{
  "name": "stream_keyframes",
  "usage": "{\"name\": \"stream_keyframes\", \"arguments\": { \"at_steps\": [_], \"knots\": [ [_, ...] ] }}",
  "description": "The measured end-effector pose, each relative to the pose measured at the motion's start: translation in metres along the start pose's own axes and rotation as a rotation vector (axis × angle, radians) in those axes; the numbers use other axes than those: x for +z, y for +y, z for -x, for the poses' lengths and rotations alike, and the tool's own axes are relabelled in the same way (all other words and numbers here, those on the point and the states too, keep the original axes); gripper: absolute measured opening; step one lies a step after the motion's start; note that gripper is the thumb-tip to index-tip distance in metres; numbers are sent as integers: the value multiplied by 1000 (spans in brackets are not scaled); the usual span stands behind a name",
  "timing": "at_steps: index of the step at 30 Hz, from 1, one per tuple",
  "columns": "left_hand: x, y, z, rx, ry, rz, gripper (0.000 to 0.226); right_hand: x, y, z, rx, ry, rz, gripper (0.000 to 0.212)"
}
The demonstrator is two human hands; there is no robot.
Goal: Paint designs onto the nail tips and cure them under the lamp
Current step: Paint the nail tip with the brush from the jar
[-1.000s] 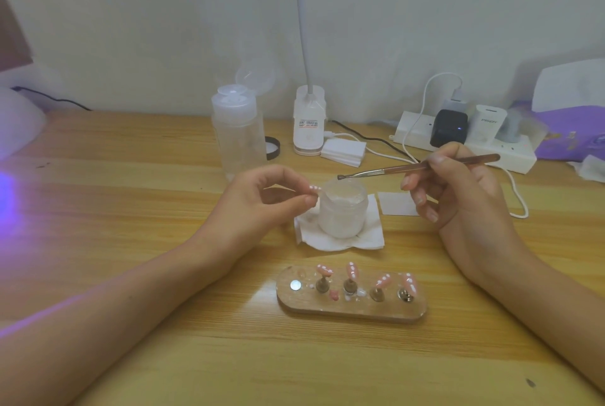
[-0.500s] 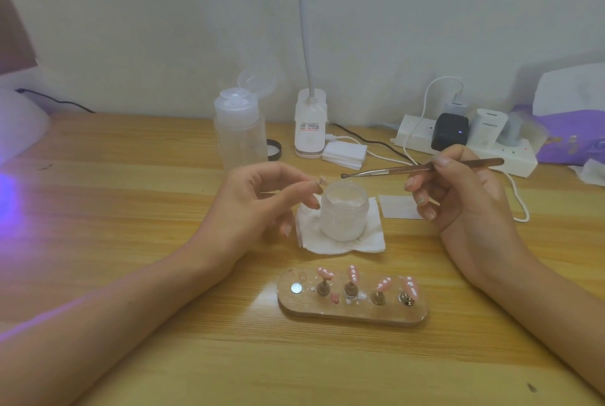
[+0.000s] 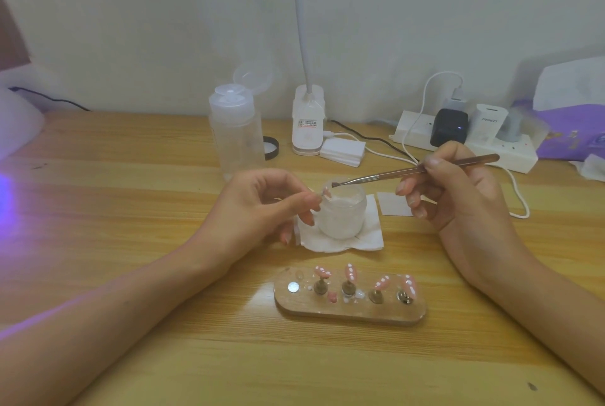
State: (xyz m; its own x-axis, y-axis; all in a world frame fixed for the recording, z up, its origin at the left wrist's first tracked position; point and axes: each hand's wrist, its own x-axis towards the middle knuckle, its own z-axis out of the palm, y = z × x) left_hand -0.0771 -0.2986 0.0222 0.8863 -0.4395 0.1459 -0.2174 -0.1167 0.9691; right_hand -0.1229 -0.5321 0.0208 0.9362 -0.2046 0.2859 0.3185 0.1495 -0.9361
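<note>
**Tool Meeting the Pinched Nail Tip**

The left hand (image 3: 262, 206) is pinching a nail tip (image 3: 325, 191) between thumb and forefinger, over the frosted jar (image 3: 342, 215). The right hand (image 3: 458, 199) is gripping a slim metal tool (image 3: 409, 172), pointing its end at that tip. The wooden holder (image 3: 350, 310) is sitting between both wrists.

Jar (image 3: 342, 212) on napkin (image 3: 370, 238), mid-table (image 3: 131, 202); holder (image 3: 350, 304) before it; bottle (image 3: 236, 133), lamp base (image 3: 308, 124) behind; power strip (image 3: 491, 147) near back-right edge.
</note>
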Motion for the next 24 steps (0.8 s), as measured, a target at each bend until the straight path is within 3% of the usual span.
{"name": "stream_keyframes", "arguments": {
  "at_steps": [4,24],
  "knots": [
    [1,0,-1,-7,14,5,26,2,-1,1,-2,-8,0,14],
    [3,-3,-1,38,31,0,28,3,-1,3,17,12,118,21]
  ]
}}
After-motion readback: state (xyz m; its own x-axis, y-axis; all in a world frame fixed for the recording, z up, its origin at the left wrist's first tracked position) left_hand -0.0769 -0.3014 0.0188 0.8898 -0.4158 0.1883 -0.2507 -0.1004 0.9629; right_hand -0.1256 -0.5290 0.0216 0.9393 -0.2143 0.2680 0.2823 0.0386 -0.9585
